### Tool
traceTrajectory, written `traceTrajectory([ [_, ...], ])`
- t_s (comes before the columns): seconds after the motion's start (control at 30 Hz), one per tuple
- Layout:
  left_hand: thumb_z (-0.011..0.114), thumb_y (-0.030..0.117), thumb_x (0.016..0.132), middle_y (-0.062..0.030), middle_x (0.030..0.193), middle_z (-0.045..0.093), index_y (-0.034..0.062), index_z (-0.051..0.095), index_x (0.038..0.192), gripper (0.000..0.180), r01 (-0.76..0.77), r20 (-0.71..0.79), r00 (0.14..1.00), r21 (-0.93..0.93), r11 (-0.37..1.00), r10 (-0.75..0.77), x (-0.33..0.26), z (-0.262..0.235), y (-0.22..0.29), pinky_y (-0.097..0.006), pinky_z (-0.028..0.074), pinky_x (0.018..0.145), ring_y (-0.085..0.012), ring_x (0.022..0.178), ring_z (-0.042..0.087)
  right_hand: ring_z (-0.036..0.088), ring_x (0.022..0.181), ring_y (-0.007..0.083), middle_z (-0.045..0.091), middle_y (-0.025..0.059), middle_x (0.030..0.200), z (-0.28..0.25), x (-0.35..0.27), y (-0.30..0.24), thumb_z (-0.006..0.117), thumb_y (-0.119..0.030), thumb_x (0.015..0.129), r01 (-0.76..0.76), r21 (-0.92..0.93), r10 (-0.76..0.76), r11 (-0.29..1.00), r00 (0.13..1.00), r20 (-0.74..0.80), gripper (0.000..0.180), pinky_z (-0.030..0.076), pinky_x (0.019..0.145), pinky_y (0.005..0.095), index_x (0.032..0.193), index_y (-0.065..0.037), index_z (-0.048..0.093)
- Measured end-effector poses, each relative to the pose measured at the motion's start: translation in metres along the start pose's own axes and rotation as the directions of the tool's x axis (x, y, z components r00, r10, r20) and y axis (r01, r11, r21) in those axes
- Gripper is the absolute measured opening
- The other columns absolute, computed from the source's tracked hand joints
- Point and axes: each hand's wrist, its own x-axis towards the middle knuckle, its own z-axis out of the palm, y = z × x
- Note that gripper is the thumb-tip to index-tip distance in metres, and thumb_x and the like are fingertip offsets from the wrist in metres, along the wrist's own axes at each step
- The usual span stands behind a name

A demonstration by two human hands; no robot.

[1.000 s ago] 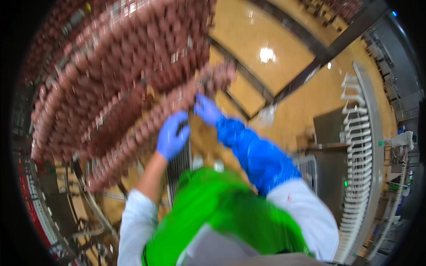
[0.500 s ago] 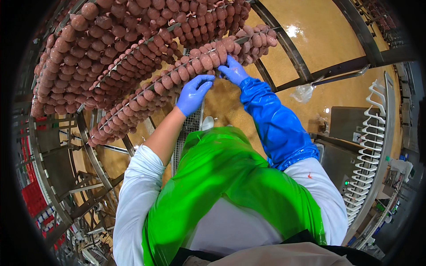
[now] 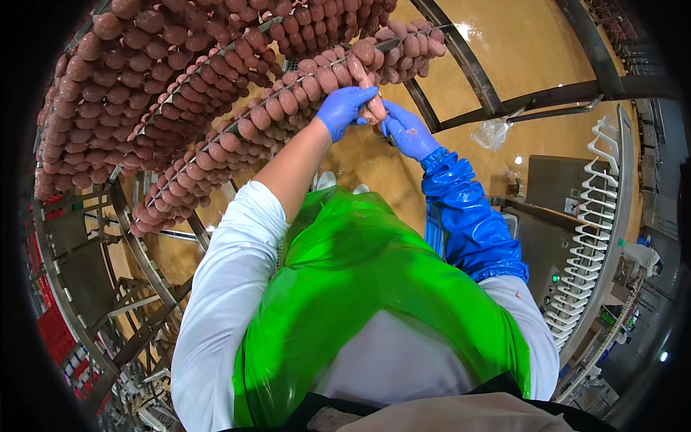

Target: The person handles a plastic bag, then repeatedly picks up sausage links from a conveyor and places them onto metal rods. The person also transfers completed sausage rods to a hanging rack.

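Rows of linked pinkish-brown sausages hang over long rods; the nearest row slopes up to the right in front of me. One paler, longer sausage dangles from that row toward me. My left hand, in a blue glove, is closed on this sausage, fingers curled around it from the left. Beside its lower end is my right hand, also blue-gloved, with bent fingers closed together. A small dark bit shows under those fingers, too little to make out. A blue sleeve cover wraps my right forearm.
Denser sausage rows fill the far left, hung on a metal rack frame. Metal rails cross the yellowish floor at the upper right, with a clear plastic bag on one. Several white hooks line a rail at right.
The longer sausage now hangs out from the row between my hands. My left hand has moved up and right and closed on it; my right hand has drawn back from the row, rightward and nearer me.
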Motion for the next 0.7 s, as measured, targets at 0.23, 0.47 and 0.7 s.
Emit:
traceTrajectory([
  [0.23, 0.058, 0.029, 0.09, 0.0012, 0.084, 0.058, 0.0101, 0.066, 0.105, 0.025, -0.022, 0.018, 1.0, 0.094, 0.995, 0.021, 0.02, -0.008, 0.007, -0.025, 0.04, 0.06, -0.0094, 0.067, 0.048, 0.05, 0.074, 0.0088, 0.057, -0.0006, 0.084, -0.007, 0.015, -0.001, 0.045, -0.029, 0.097, -0.102, -0.195, 0.117, 0.975, 0.991, 0.062, 0.039, 0.044, 0.069, 0.0247, 0.125, -0.005, 0.057],
  [0.47, 0.049, 0.02, 0.094, -0.0032, 0.093, 0.062, 0.0025, 0.062, 0.107, 0.026, -0.089, 0.159, 0.98, -0.214, 0.973, 0.124, 0.033, -0.016, -0.006, -0.028, 0.05, 0.073, -0.0131, 0.083, 0.059, 0.05, 0.063, 0.0093, 0.058, 0.0022, 0.079, -0.038, 0.029, 0.003, 0.052, -0.014, 0.087, -0.52, 0.506, 0.259, 0.688, 0.827, 0.498, 0.021, 0.043, 0.058, 0.022, 0.102, -0.001, 0.061],
  [0.7, 0.051, 0.02, 0.094, -0.0061, 0.105, 0.062, 0.0068, 0.062, 0.107, 0.021, -0.051, 0.166, 0.978, -0.396, 0.917, 0.126, 0.027, -0.02, 0.003, -0.028, 0.049, 0.085, -0.0182, 0.094, 0.06, 0.063, 0.076, 0.0306, 0.063, 0.0138, 0.089, -0.015, -0.002, -0.046, 0.05, -0.011, 0.085, 0.317, -0.799, -0.261, 0.511, 0.943, 0.207, 0.013, 0.05, 0.067, 0.0402, 0.09, -0.012, 0.062],
])
